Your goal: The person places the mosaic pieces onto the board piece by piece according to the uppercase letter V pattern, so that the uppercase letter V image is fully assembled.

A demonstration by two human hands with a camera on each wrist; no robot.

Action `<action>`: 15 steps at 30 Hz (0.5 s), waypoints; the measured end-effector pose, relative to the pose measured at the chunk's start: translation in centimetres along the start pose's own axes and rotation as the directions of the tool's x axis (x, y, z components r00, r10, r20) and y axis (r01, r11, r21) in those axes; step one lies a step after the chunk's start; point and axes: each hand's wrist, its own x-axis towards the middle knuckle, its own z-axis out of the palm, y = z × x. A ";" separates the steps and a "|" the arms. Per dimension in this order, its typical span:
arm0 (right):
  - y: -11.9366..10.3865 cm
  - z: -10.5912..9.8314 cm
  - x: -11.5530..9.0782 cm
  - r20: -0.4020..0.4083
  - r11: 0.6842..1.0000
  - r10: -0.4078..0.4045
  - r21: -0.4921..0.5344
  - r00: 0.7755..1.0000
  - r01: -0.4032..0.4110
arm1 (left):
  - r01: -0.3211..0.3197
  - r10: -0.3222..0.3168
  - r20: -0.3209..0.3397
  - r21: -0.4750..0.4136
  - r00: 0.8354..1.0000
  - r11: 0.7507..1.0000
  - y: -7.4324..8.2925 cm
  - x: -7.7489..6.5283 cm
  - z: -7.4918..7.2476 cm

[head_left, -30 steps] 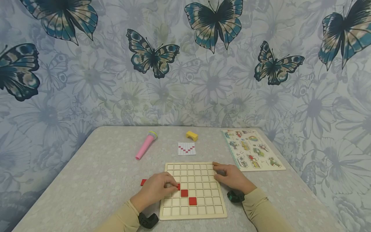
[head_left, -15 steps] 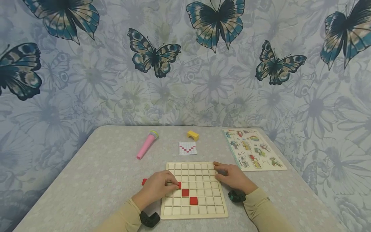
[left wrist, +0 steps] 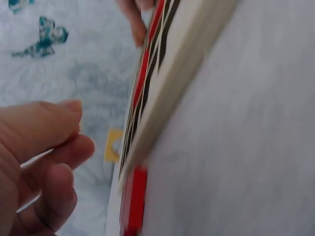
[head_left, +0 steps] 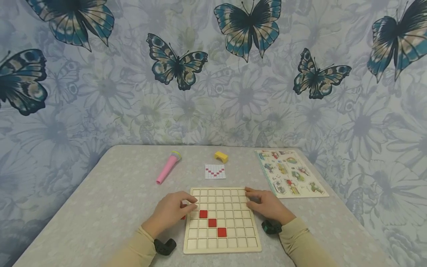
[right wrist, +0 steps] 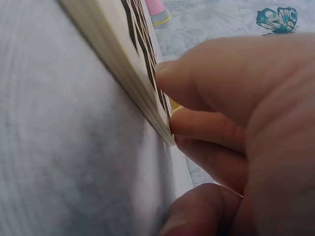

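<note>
A pale wooden grid board [head_left: 257, 249] lies on the table with three red square tiles [head_left: 212, 223] in its cells, in a diagonal row. My left hand [head_left: 170, 211] is over the board's left edge, thumb and forefinger apart with nothing between them. More red tiles [left wrist: 136, 201] lie on the table beside that edge, mostly hidden behind this hand in the head view. My right hand [head_left: 271, 204] holds the board at its far right corner, the thumb [right wrist: 179, 81] on the upper face and the fingers along the side.
Beyond the board lies a small pattern card [head_left: 215, 176] with a red V of squares. A yellow arch block [head_left: 221, 157] is behind it, a pink toy microphone [head_left: 168, 169] to the left. At the far right lies a picture puzzle board [head_left: 291, 172].
The left hand has let go of a red tile, which now lies in its cell, and has drawn back left to the board's edge. The right hand has stayed in place.
</note>
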 end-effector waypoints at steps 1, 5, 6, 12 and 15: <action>0.0 0.0 0.0 -0.003 1.000 -0.004 -0.006 1.000 0.004 | 0.027 -0.027 -0.011 0.012 1.000 1.000 -0.3 0.0 -0.4; -0.1 0.0 0.1 -0.007 1.000 -0.001 -0.017 1.000 0.000 | 0.117 -0.117 -0.007 0.046 0.993 0.992 -1.3 0.1 -1.7; -0.1 0.0 0.1 -0.007 1.000 0.001 -0.019 1.000 -0.001 | 0.128 -0.128 -0.004 0.053 0.992 0.990 -1.6 0.1 -1.9; -0.2 0.0 0.0 -0.013 1.000 0.007 -0.012 1.000 -0.007 | 0.108 -0.113 0.047 0.083 0.993 0.991 -2.7 0.1 -2.6; -0.2 0.0 0.0 -0.008 1.000 0.014 -0.005 1.000 -0.014 | 0.110 -0.116 0.070 0.079 0.991 0.991 -2.8 0.0 -2.6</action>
